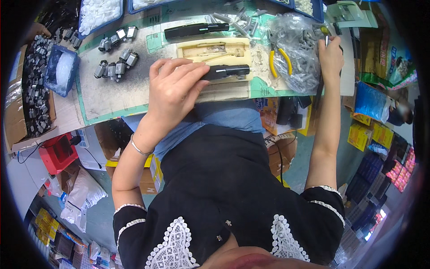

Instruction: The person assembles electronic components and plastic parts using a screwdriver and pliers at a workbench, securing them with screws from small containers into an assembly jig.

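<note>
My left hand [177, 87] grips the left end of a long black plastic housing [228, 71], fingers on top and thumb along the near side. The housing lies in the near groove of a cream-coloured fixture block [215, 50]; the fixture's far groove shows bare. To the right, my right hand [331, 57] is closed around a slim tool with a silvery shaft [326, 40]; its kind is hard to make out, and most of it is hidden by the fingers. Behind the fixture lies a second black housing [197, 30].
Yellow-handled pliers [281, 62] lie beside a clear bag of small grey parts [302, 58]. Small metal motors [118, 67] stand in groups on the left. A blue tray [62, 71] and a cardboard box of motors [38, 94] are farther left. Bins of white parts [101, 15] line the back.
</note>
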Available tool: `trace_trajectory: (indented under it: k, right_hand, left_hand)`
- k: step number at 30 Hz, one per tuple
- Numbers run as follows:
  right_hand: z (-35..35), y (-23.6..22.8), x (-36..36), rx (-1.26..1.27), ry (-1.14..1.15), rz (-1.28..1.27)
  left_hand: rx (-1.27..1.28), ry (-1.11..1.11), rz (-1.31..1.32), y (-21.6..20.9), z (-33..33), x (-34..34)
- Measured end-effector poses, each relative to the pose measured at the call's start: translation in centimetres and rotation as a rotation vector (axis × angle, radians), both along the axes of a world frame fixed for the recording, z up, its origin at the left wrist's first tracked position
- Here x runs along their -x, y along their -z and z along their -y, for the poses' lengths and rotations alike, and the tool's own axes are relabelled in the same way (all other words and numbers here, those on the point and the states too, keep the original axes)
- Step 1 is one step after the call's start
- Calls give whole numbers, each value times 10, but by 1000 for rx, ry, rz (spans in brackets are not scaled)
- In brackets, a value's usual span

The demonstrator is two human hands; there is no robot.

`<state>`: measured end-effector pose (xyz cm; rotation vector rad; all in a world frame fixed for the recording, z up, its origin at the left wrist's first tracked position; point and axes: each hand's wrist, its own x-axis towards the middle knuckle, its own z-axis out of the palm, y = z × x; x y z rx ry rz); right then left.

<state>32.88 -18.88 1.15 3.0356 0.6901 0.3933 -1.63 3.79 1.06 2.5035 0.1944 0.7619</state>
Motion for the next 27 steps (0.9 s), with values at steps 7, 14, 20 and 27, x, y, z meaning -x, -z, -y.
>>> trace_trajectory:
  k: [7, 14, 20, 27]
  right_hand:
    - [25, -8, -5, -315, -151, -81]
    - [-9, -77, 98, -714, -334, -548]
    - [-37, -20, 173, -297, -773, -351]
    - [-37, -17, 178, -485, -781, -428]
  left_hand:
    - [-66, 31, -70, 7, 9, -11]
    - [-91, 51, -91, 11, 16, -16]
    - [-366, 5, -89, 8, 29, -22]
    - [-377, -22, -126, 10, 31, -23]
